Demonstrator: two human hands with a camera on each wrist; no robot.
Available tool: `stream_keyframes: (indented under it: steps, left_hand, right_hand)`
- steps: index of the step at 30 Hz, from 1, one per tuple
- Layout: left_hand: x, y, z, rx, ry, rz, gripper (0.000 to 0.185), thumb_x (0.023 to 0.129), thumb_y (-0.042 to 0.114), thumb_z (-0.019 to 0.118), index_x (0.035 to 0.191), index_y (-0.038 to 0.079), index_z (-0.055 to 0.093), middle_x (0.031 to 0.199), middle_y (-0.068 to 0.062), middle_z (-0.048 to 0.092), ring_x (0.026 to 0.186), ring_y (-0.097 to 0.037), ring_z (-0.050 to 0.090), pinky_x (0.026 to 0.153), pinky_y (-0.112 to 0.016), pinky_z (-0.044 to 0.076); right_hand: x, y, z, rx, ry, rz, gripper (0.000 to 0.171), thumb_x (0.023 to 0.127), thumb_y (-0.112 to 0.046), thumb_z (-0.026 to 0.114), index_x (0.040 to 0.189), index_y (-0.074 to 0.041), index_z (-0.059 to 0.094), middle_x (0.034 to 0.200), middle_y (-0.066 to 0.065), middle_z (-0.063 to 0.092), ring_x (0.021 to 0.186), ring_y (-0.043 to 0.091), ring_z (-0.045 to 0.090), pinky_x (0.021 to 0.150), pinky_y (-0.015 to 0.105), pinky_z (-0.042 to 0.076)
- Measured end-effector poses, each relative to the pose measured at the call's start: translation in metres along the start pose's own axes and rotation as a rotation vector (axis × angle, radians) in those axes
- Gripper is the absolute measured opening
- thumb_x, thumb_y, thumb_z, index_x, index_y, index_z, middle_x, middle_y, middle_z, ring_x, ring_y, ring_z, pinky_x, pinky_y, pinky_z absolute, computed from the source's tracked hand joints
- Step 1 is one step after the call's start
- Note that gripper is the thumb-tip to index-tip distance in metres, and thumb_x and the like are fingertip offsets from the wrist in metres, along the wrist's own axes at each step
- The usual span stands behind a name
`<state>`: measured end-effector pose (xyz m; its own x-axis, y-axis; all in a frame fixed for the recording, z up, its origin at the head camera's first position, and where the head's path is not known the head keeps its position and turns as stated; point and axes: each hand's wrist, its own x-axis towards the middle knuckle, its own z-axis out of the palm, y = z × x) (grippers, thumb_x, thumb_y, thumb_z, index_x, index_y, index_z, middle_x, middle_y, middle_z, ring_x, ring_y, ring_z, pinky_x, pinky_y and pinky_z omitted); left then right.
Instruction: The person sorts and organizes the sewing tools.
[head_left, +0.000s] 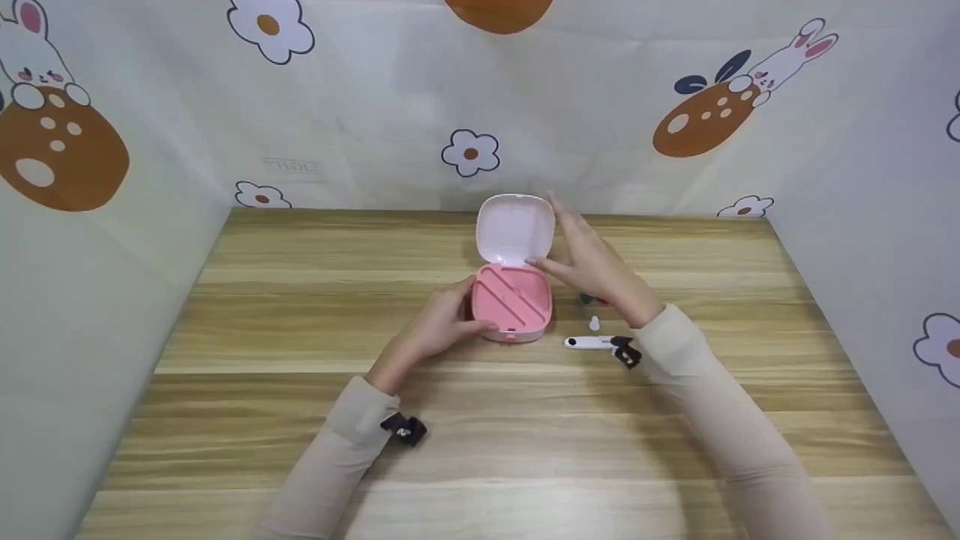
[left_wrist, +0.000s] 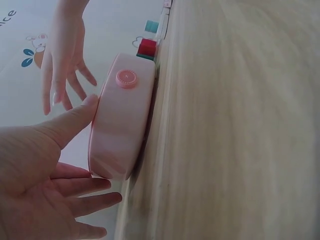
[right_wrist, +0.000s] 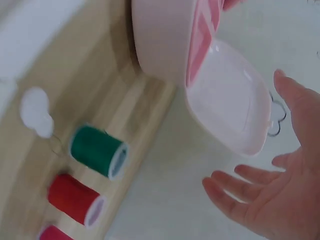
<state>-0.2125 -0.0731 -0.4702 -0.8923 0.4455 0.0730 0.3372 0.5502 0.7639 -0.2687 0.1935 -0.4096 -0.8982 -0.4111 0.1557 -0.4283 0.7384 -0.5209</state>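
Observation:
A small pink box (head_left: 511, 334) stands on the table, its white lid (head_left: 515, 229) raised at the back. Inside lies a pink insert (head_left: 499, 296) with diagonal ridges. My left hand (head_left: 439, 319) holds the box at its left side, thumb at the front rim and fingers along the side; the left wrist view shows the thumb (left_wrist: 75, 120) on the top edge beside the round pink button (left_wrist: 126, 78). My right hand (head_left: 596, 262) is beside the lid's right edge with thumb and fingers spread. In the right wrist view its fingers (right_wrist: 245, 185) grip nothing.
Right of the box lie a green thread spool (right_wrist: 97, 150), a red thread spool (right_wrist: 75, 197) and a small white flat piece (right_wrist: 36, 111). A white-handled tool (head_left: 589, 343) lies near the right wrist. Behind the table rises a patterned cloth wall (head_left: 375, 112).

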Motion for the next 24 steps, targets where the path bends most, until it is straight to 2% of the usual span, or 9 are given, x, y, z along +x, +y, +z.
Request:
stream_keyframes:
  steps: [5, 10, 15, 20, 24]
  left_hand:
    - [-0.001, 0.001, -0.002, -0.006, -0.017, -0.008, 0.091, 0.089, 0.021, 0.086, 0.159, -0.009, 0.036, 0.154, -0.028, 0.052, 0.143, -0.040, 0.051, 0.124, -0.048, 0.039]
    - [0.000, -0.003, -0.003, -0.030, -0.024, 0.005, 0.094, 0.085, 0.017, 0.089, 0.159, -0.008, 0.037, 0.155, -0.027, 0.052, 0.144, -0.040, 0.050, 0.125, -0.048, 0.037]
    - [0.002, -0.006, -0.005, -0.076, -0.037, 0.002, 0.095, 0.081, 0.012, 0.090, 0.158, -0.009, 0.038, 0.153, -0.027, 0.053, 0.144, -0.040, 0.050, 0.125, -0.048, 0.037]
    - [0.002, -0.009, -0.005, -0.132, -0.036, 0.001, 0.096, 0.082, 0.011, 0.090, 0.158, -0.010, 0.036, 0.157, -0.027, 0.049, 0.149, -0.040, 0.044, 0.128, -0.048, 0.031]
    - [0.001, -0.009, -0.004, -0.151, -0.043, 0.012, 0.096, 0.082, 0.011, 0.089, 0.160, -0.007, 0.035, 0.158, -0.026, 0.049, 0.148, -0.039, 0.045, 0.128, -0.049, 0.031]
  right_hand:
    - [-0.020, -0.008, 0.013, 0.022, 0.038, 0.005, 0.100, 0.093, -0.030, 0.082, 0.166, 0.000, 0.020, 0.166, 0.029, 0.034, 0.152, 0.046, 0.036, 0.124, 0.061, 0.033]
    - [-0.034, -0.013, 0.028, 0.039, 0.044, 0.034, 0.092, 0.090, -0.029, 0.084, 0.163, -0.002, 0.034, 0.163, 0.034, 0.035, 0.150, 0.052, 0.036, 0.122, 0.067, 0.033]
    - [-0.041, -0.014, 0.041, 0.081, 0.027, 0.076, 0.080, 0.089, -0.033, 0.085, 0.155, -0.003, 0.049, 0.163, 0.034, 0.035, 0.151, 0.053, 0.034, 0.122, 0.069, 0.030]
    - [-0.044, -0.015, 0.053, 0.112, 0.017, 0.076, 0.071, 0.088, -0.027, 0.085, 0.148, -0.002, 0.057, 0.163, 0.031, 0.038, 0.152, 0.051, 0.035, 0.123, 0.068, 0.029]
    - [-0.046, -0.016, 0.062, 0.115, 0.007, 0.069, 0.066, 0.087, -0.030, 0.087, 0.142, -0.002, 0.063, 0.161, 0.028, 0.043, 0.151, 0.049, 0.036, 0.125, 0.064, 0.030]
